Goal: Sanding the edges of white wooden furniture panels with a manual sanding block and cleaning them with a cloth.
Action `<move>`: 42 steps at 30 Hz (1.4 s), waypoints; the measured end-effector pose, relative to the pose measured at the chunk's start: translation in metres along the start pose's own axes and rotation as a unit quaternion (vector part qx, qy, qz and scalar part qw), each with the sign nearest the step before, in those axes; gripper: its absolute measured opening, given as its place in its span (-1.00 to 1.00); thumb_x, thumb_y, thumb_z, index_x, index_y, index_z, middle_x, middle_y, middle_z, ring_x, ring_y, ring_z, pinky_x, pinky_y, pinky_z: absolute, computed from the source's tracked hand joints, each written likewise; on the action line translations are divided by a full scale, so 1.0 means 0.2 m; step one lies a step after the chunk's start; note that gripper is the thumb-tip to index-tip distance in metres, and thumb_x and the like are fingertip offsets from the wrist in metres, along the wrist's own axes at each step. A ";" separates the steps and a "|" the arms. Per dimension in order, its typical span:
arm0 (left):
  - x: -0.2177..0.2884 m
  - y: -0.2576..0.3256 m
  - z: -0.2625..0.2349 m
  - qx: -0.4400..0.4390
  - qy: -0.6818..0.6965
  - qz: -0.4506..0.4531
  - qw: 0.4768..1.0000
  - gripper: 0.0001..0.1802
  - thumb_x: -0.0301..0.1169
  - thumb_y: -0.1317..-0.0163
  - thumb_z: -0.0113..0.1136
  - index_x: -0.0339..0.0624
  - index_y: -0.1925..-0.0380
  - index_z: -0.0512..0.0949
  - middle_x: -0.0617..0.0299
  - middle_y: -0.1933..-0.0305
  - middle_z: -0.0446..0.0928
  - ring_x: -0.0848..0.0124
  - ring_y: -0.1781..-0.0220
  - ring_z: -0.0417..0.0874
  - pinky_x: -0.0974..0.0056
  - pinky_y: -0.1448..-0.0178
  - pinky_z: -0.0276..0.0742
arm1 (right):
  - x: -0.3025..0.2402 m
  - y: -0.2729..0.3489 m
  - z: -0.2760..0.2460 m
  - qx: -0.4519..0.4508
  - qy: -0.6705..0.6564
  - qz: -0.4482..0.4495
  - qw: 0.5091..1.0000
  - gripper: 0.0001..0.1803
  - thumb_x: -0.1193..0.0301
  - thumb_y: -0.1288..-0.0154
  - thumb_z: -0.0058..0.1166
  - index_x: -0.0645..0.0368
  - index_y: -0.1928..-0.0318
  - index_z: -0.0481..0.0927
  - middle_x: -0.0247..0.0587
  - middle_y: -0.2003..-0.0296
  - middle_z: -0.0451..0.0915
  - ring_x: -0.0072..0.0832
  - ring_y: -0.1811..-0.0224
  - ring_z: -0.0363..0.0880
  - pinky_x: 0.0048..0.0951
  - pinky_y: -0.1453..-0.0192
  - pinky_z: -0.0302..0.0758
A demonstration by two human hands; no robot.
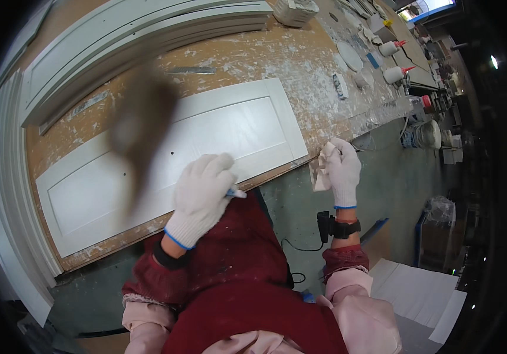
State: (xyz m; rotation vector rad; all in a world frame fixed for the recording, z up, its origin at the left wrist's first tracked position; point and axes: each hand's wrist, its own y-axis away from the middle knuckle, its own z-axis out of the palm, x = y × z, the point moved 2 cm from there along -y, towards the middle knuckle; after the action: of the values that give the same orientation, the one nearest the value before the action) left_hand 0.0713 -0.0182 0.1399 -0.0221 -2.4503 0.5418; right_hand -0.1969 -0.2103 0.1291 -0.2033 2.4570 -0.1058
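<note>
A white cabinet door panel (218, 127) with a recessed centre and two small dark holes lies on the paint-spattered workbench (247, 56). At its near edge, my left hand (201, 192), in a white knit glove, is closed. A small blue-and-white thing (237, 193) pokes out from under its fingers; its kind is unclear. My right hand (344, 171), gloved too, pinches a folded, creased cream sheet (321, 172) beyond the panel's right corner, off the bench's front edge. Which material the sheet is cannot be made out.
Stacked white panels (147, 38) stand along the back left. White bottles with red tips (394, 74), a small box (340, 86) and a bucket (427, 135) line the right side. A metal strip (190, 70) lies behind the panel. A brown blur (141, 118) covers part of it.
</note>
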 end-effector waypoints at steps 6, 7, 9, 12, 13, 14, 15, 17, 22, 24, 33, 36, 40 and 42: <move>-0.13 0.36 -0.31 0.029 -0.066 -0.083 0.994 -0.70 -0.44 0.10 0.42 -0.07 0.34 0.51 0.16 -0.02 0.57 0.04 -0.06 0.56 0.05 -0.12 0.45 | -0.12 0.03 -0.16 -0.005 -0.231 0.030 0.972 -0.71 0.46 -0.39 0.11 0.32 -0.06 0.55 -0.21 0.09 0.62 -0.52 0.07 0.60 -0.47 0.00 0.56; -0.17 0.40 -0.32 0.030 -0.074 -0.091 0.993 -0.70 -0.44 0.10 0.42 -0.07 0.34 0.51 0.16 -0.02 0.57 0.04 -0.06 0.56 0.05 -0.12 0.45 | -0.14 0.02 -0.19 -0.002 -0.286 0.023 0.958 -0.68 0.44 -0.40 0.13 0.33 -0.09 0.52 -0.22 0.09 0.60 -0.54 0.08 0.59 -0.47 0.01 0.57; -0.18 0.46 -0.34 0.074 -0.064 -0.108 0.989 -0.70 -0.45 0.12 0.43 -0.08 0.38 0.51 0.15 0.03 0.59 0.05 -0.04 0.57 0.06 -0.11 0.46 | -0.22 0.02 -0.23 -0.021 -0.338 0.000 0.941 -0.66 0.43 -0.40 0.14 0.33 -0.10 0.50 -0.22 0.07 0.59 -0.53 0.07 0.59 -0.48 0.01 0.57; -0.16 0.43 -0.38 0.086 -0.084 -0.091 0.989 -0.71 -0.44 0.14 0.44 -0.08 0.41 0.51 0.16 0.06 0.60 0.08 -0.02 0.58 0.07 -0.08 0.48 | -0.40 0.06 -0.17 -0.029 -0.396 -0.062 0.916 -0.65 0.42 -0.41 0.14 0.33 -0.11 0.48 -0.19 0.05 0.60 -0.53 0.08 0.61 -0.50 0.05 0.60; -0.17 0.44 -0.37 0.079 -0.083 -0.087 0.990 -0.70 -0.43 0.13 0.45 -0.08 0.41 0.50 0.18 0.07 0.60 0.09 -0.02 0.58 0.07 -0.07 0.48 | -0.48 0.10 -0.12 -0.020 -0.404 -0.102 0.909 -0.67 0.41 -0.43 0.11 0.31 -0.11 0.47 -0.17 0.05 0.61 -0.53 0.10 0.62 -0.52 0.10 0.62; -0.17 0.44 -0.37 0.087 -0.093 -0.075 0.989 -0.71 -0.42 0.12 0.45 -0.07 0.42 0.50 0.21 0.07 0.60 0.12 -0.01 0.58 0.07 -0.07 0.47 | -0.57 0.14 -0.08 -0.104 -0.363 -0.139 0.915 -0.68 0.41 -0.46 0.07 0.30 -0.12 0.48 -0.20 0.02 0.60 -0.55 0.08 0.61 -0.54 0.11 0.62; -0.18 0.44 -0.37 0.090 -0.102 -0.083 0.987 -0.71 -0.42 0.12 0.45 -0.07 0.42 0.50 0.21 0.07 0.60 0.12 -0.01 0.58 0.07 -0.07 0.47 | -0.61 0.19 -0.03 -0.186 -0.326 -0.129 0.918 -0.71 0.44 -0.43 0.09 0.28 -0.09 0.53 -0.20 0.06 0.61 -0.50 0.13 0.62 -0.53 0.15 0.59; -0.19 0.45 -0.36 0.104 -0.091 -0.061 0.989 -0.71 -0.41 0.12 0.45 -0.05 0.41 0.51 0.24 0.06 0.60 0.12 -0.02 0.58 0.07 -0.09 0.47 | -0.70 0.21 0.10 -0.168 -0.072 -0.483 0.856 -0.67 0.54 -0.26 0.19 0.14 -0.05 0.60 -0.12 0.12 0.63 -0.38 0.17 0.65 -0.40 0.23 0.57; -0.19 0.49 -0.39 0.098 -0.111 -0.076 0.986 -0.70 -0.41 0.13 0.45 -0.03 0.40 0.50 0.27 0.04 0.59 0.16 -0.05 0.58 0.09 -0.12 0.47 | -0.67 0.22 0.25 -0.269 -0.010 -0.463 0.844 -0.68 0.54 -0.15 0.23 0.07 0.04 0.67 -0.11 0.23 0.63 -0.23 0.30 0.59 -0.29 0.23 0.52; -0.18 0.50 -0.42 0.101 -0.118 -0.068 0.986 -0.70 -0.42 0.14 0.45 -0.04 0.41 0.50 0.28 0.04 0.59 0.18 -0.05 0.58 0.10 -0.14 0.47 | -0.57 0.15 0.22 -0.287 -0.008 -0.426 0.858 -0.70 0.51 -0.16 0.25 0.07 0.06 0.68 -0.13 0.31 0.63 -0.28 0.40 0.56 -0.34 0.29 0.48; -0.21 0.54 -0.42 0.159 -0.102 -0.043 0.981 -0.67 -0.48 0.22 0.45 -0.07 0.44 0.48 0.26 0.07 0.59 0.21 -0.01 0.59 0.16 -0.04 0.54 | -0.89 0.35 0.40 -0.298 -0.093 -0.591 0.744 -0.91 0.53 -0.27 0.15 0.18 0.22 0.67 -0.22 0.46 0.53 -0.37 0.42 0.45 -0.36 0.37 0.41; -0.22 0.55 -0.42 0.146 -0.098 -0.046 0.983 -0.68 -0.48 0.22 0.45 -0.08 0.44 0.50 0.25 0.08 0.59 0.20 0.00 0.60 0.15 -0.05 0.53 | -1.07 0.48 0.54 -0.432 -0.057 -0.505 0.745 -0.91 0.46 -0.27 0.14 0.13 0.24 0.66 -0.19 0.41 0.56 -0.30 0.37 0.49 -0.32 0.32 0.44; -0.22 0.55 -0.46 0.140 -0.063 -0.034 0.988 -0.70 -0.47 0.19 0.44 -0.11 0.42 0.52 0.22 0.10 0.59 0.18 0.02 0.60 0.13 -0.05 0.52 | -1.11 0.49 0.59 -0.404 -0.050 -0.602 0.686 -0.86 0.44 -0.20 0.15 0.06 0.21 0.65 -0.21 0.36 0.58 -0.23 0.35 0.52 -0.30 0.30 0.46; -0.21 0.59 -0.51 0.148 -0.039 -0.055 0.987 -0.72 -0.53 0.19 0.42 -0.19 0.44 0.52 0.18 0.15 0.56 0.20 0.11 0.61 0.15 0.02 0.54 | -1.04 0.42 0.55 -0.397 -0.063 -0.614 0.680 -0.81 0.49 -0.15 0.17 0.04 0.19 0.65 -0.24 0.33 0.59 -0.20 0.32 0.54 -0.29 0.28 0.48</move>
State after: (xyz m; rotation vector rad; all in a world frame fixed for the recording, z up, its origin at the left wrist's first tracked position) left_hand 0.1518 0.1222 0.1442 0.2596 -2.4038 0.8637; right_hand 0.0221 -0.0946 0.1616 -2.1016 1.6142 0.4061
